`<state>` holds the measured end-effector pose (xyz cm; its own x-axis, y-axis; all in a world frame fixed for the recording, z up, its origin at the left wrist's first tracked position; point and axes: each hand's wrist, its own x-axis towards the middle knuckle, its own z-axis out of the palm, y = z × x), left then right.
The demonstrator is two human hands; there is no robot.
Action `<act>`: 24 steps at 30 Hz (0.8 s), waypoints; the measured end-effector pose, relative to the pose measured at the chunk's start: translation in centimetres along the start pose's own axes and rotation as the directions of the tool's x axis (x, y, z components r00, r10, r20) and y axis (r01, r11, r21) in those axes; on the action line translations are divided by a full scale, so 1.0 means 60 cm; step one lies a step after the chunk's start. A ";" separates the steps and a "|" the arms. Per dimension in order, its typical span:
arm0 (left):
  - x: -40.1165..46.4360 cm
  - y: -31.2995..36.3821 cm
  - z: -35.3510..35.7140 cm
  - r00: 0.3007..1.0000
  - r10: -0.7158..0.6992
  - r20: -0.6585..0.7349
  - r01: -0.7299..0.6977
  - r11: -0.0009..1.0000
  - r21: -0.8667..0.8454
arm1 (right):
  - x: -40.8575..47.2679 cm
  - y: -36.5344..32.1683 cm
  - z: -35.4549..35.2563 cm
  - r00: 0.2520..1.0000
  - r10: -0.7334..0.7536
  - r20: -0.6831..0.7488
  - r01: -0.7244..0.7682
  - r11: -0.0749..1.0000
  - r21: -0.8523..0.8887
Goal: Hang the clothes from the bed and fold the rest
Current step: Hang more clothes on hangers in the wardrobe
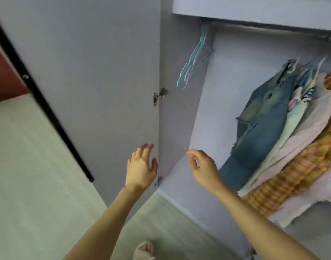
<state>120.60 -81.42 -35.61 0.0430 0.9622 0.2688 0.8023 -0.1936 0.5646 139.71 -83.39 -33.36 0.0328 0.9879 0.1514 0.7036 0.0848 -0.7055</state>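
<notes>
Clothes point(273, 132) hanging right of both hands (bare), left grip point(142, 164) spread, right grip point(202, 167) loosely curled, empty.

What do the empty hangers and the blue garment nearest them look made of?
Empty hangers: thin teal and white rods, probably plastic or coated wire; blur leaves it open. Blue garment: denim, judging by the faded wash and frayed edges.
</notes>
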 end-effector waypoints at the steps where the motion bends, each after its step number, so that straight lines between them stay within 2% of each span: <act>1: -0.041 -0.024 -0.016 0.997 -0.082 -0.011 0.082 0.997 0.007 | -0.017 -0.011 0.025 0.997 -0.021 0.068 0.020 1.000 0.009; 3: -0.139 -0.075 -0.059 0.967 -0.245 -0.070 0.247 0.969 0.016 | -0.062 -0.044 0.085 0.969 -0.063 0.239 0.051 0.997 0.056; 5: -0.253 -0.127 -0.114 0.896 -0.412 -0.164 0.420 0.907 0.018 | -0.115 -0.090 0.157 0.903 -0.126 0.410 0.083 0.989 0.121; 7: -0.344 -0.164 -0.161 0.813 -0.525 -0.252 0.544 0.839 0.008 | -0.155 -0.134 0.216 0.835 -0.207 0.510 0.149 0.977 0.152; 9: -0.466 -0.202 -0.221 0.658 -0.664 -0.356 0.705 0.709 -0.019 | -0.222 -0.203 0.296 0.708 -0.312 0.634 0.243 0.950 0.196; 12: -0.613 -0.234 -0.281 0.441 -0.769 -0.463 0.837 0.539 -0.098 | -0.316 -0.291 0.386 0.525 -0.421 0.740 0.323 0.903 0.284; 16: -0.804 -0.268 -0.354 0.110 -0.808 -0.579 0.899 0.330 -0.290 | -0.464 -0.403 0.508 0.254 -0.507 0.824 0.419 0.825 0.379; 17: -0.875 -0.284 -0.383 0.002 -0.801 -0.599 0.903 0.259 -0.343 | -0.526 -0.447 0.551 0.155 -0.518 0.841 0.444 0.797 0.409; 23: -1.086 -0.350 -0.474 -0.338 -0.730 -0.594 0.864 0.010 -0.504 | -0.715 -0.588 0.682 -0.199 -0.496 0.845 0.502 0.689 0.523; 24: -1.112 -0.358 -0.484 -0.370 -0.719 -0.588 0.856 -0.019 -0.516 | -0.740 -0.610 0.699 -0.234 -0.495 0.837 0.510 0.670 0.539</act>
<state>83.21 -147.05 -43.01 -0.9429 -0.3296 -0.0473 -0.2859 0.7286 0.6224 82.77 -124.91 -43.29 -0.9499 -0.1649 -0.2657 0.1057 0.6305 -0.7690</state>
